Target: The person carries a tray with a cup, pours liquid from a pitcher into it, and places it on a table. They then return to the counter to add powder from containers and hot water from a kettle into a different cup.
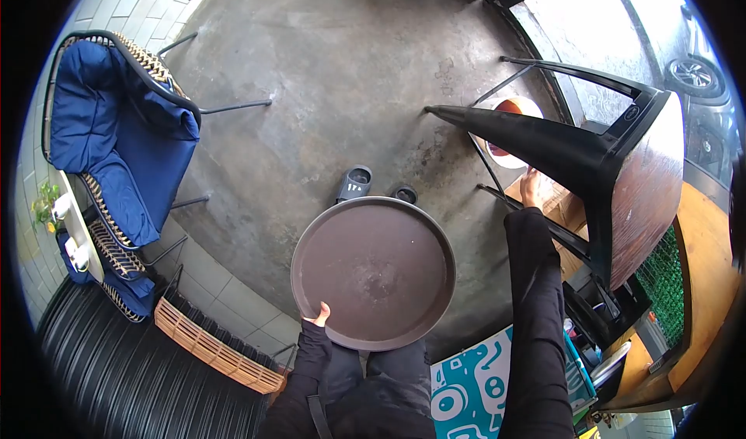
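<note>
My left hand (pixel 317 315) grips the lower-left rim of a round brown tray (pixel 373 260), its thumb over the edge. The tray is held level in front of my body and nothing stands on it. My right hand (pixel 532 188) reaches out to the right, beside the black leg of a stool (pixel 536 140) with a worn wooden seat. Just beyond its fingers is a round white container (pixel 519 106), reddish inside, partly hidden by the stool leg. The fingertips are small and partly covered, so I cannot make out whether they touch it.
A cardboard box (pixel 571 206) sits under the stool. At left stands a woven chair with blue cushions (pixel 155 155), near a small white table (pixel 81 229). A teal-and-white patterned panel (pixel 470 384) is at lower right. Sandals (pixel 356 181) show past the tray on the concrete floor.
</note>
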`<state>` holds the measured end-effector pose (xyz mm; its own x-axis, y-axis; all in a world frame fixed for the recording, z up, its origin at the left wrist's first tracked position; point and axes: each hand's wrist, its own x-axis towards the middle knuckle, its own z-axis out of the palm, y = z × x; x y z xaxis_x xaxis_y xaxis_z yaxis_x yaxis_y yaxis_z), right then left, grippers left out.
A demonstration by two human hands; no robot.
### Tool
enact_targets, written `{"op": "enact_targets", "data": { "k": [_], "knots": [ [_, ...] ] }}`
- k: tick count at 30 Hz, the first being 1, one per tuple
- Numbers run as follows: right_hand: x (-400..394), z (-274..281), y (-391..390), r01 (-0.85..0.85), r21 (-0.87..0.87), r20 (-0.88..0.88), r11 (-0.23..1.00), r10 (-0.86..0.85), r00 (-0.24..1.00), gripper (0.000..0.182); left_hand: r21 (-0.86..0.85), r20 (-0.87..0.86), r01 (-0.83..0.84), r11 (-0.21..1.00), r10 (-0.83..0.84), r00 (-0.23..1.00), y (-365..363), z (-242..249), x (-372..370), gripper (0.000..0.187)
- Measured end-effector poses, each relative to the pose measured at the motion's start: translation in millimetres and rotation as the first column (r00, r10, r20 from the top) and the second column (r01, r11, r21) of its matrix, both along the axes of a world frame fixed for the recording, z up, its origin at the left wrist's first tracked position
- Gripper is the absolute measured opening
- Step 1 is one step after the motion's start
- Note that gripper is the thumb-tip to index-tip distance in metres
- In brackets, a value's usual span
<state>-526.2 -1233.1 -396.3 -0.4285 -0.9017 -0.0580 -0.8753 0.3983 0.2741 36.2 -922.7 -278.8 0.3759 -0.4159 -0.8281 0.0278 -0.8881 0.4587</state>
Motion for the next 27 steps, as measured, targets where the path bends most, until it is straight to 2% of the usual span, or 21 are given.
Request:
{"op": "enact_targets", "data": {
  "k": [1,2,6,7,9,12,14,16,18,20,21,22,24,25,26,27],
  "knots": [
    [-2,1,2,-0.088,-0.003,-0.07,0.996,0.088,0.994,0.02,-0.001,-0.001,0.003,1.0,-0.003,1.0,0,-1,1,0.063],
    [-6,2,4,-0.086,0.006,-0.067,0.996,0.086,0.994,0.02,-0.044,0.006,0.027,0.999,-0.027,1.0,0,-2,2,0.063],
    [-1,21,-2,0.031,0.098,0.032,0.995,-0.035,0.999,0.021,-0.182,0.04,0.112,0.977,-0.107,0.993,-14,5,0,0.064],
    [2,26,-4,0.065,0.125,0.054,0.99,-0.072,0.996,0.022,-0.183,0.039,0.117,0.976,-0.111,0.993,-21,12,-2,0.064],
    [8,37,-8,0.116,0.154,0.084,0.981,-0.13,0.988,0.023,-0.103,-0.021,0.062,0.993,-0.065,0.998,-34,19,-3,0.077],
    [28,59,-10,0.171,0.17,0.065,0.971,-0.184,0.981,0.024,-0.127,-0.082,0.036,0.991,-0.046,0.996,-48,22,-2,0.078],
    [40,67,-4,0.216,0.18,0.043,0.96,-0.227,0.973,0.024,-0.11,-0.039,0.106,0.988,-0.111,0.993,-63,35,-3,0.076],
    [53,70,-4,0.222,-0.156,0.006,0.963,-0.224,0.975,0.019,-0.098,0.011,0.173,0.98,-0.173,0.985,-74,38,2,0.074],
    [58,78,-1,0.279,-0.177,0.054,0.944,-0.273,0.96,0.023,-0.237,0.056,0.184,0.954,-0.176,0.983,-74,28,12,0.067],
    [58,81,6,0.312,-0.275,0.181,0.91,-0.269,0.946,0.024,-0.223,0.072,0.214,0.951,-0.203,0.977,-95,43,11,0.07],
    [56,80,11,0.335,-0.39,0.306,0.858,-0.223,0.926,0.026,-0.196,0.084,0.227,0.954,-0.214,0.973,-103,52,13,0.073],
    [48,71,18,0.388,-0.38,0.442,0.839,-0.204,0.874,0.027,-0.208,0.087,0.243,0.947,-0.229,0.969,-108,57,17,0.073],
    [38,44,40,0.691,-0.192,0.776,0.697,-0.323,0.542,0.027,-0.209,0.004,0.23,0.95,-0.235,0.972,-126,64,19,0.084],
    [56,74,44,0.852,-0.047,0.969,0.522,-0.185,0.167,0.027,-0.239,0.005,0.245,0.939,-0.251,0.968,-131,59,23,0.084],
    [84,107,51,0.909,0.173,0.976,0.38,0.06,-0.211,0.027,-0.125,0.066,0.316,0.94,-0.31,0.948,-132,48,31,0.09],
    [102,127,64,0.889,0.227,0.939,0.397,0.153,-0.308,0.026,-0.005,0.123,0.376,0.927,-0.372,0.92,-136,46,38,0.096]
  ]
}}
